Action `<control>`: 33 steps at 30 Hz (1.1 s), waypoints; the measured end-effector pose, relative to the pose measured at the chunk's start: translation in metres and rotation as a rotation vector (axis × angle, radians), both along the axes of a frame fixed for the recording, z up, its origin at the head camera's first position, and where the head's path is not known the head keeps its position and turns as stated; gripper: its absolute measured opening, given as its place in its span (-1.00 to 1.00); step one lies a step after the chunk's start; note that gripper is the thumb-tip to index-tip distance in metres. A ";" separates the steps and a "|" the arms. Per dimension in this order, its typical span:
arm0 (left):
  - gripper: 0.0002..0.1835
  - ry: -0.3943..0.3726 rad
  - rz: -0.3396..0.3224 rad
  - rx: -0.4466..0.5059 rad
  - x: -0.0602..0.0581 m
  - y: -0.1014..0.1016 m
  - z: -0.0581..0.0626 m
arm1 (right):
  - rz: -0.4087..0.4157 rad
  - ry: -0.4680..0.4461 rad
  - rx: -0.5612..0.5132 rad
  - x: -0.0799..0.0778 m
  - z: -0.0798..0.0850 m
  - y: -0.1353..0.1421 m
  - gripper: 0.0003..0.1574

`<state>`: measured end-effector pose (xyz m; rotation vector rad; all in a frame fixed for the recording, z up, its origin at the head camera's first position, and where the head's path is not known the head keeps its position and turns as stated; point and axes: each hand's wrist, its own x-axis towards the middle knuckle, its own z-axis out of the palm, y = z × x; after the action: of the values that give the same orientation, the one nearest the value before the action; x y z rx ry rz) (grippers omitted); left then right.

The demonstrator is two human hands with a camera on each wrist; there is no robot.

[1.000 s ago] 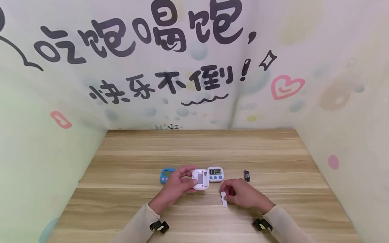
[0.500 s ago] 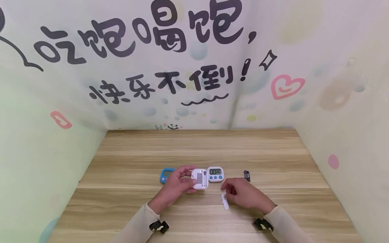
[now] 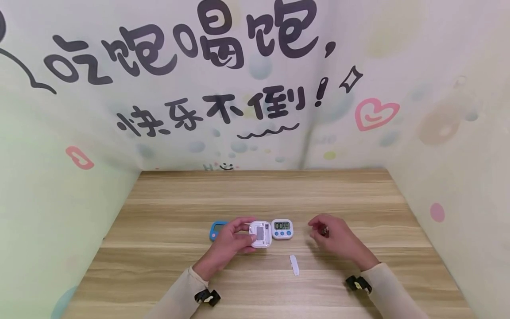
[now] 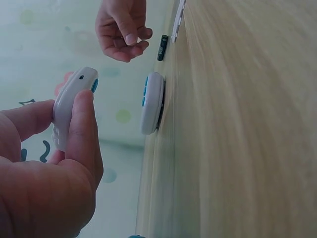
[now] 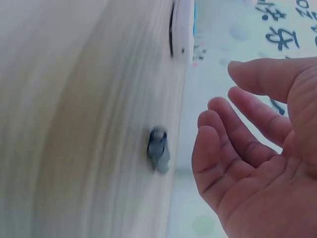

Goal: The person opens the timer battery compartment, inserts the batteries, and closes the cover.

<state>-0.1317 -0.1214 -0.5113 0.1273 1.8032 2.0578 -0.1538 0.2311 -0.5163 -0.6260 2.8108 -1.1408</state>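
Note:
My left hand [image 3: 229, 241] pinches a white digital timer [image 3: 261, 234] between thumb and fingers, its back turned up and the battery compartment uncovered. In the left wrist view this timer [image 4: 69, 106] is held on edge, off the table. My right hand [image 3: 338, 235] hovers beside the small dark batteries [image 3: 325, 231], its fingers loosely bent and nothing between them. The right wrist view has the batteries [image 5: 158, 148] blurred on the table, apart from the right hand [image 5: 257, 144]. A thin white battery cover [image 3: 294, 265] lies on the wood between the hands.
A second white timer [image 3: 282, 229] with blue buttons and a lit display lies just right of the held one. A blue timer [image 3: 216, 230] is partly covered by the left hand. Printed walls [image 3: 255, 150] enclose the wooden table [image 3: 255, 190] at the back and sides.
My right hand has let go of the battery cover, which now lies flat on the table. It has moved right and away from me to the batteries. The left hand has hardly moved.

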 end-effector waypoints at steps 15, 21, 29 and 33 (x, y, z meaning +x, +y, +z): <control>-0.35 -0.004 -0.007 -0.009 -0.001 -0.001 -0.002 | -0.080 -0.056 0.136 -0.017 -0.013 0.032 -0.43; -0.34 -0.004 -0.014 -0.006 -0.001 -0.002 -0.003 | -0.053 -0.117 0.186 -0.018 -0.012 0.038 -0.24; -0.36 0.001 -0.019 -0.010 0.001 -0.004 -0.003 | -0.028 -0.126 0.236 -0.017 -0.012 0.037 -0.33; -0.36 0.007 -0.022 -0.007 0.001 -0.005 -0.003 | -0.031 -0.111 0.239 -0.018 -0.013 0.037 -0.38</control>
<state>-0.1309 -0.1260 -0.5145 0.1521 1.8047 2.0384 -0.1715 0.2681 -0.5298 -0.4849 2.8093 -0.7973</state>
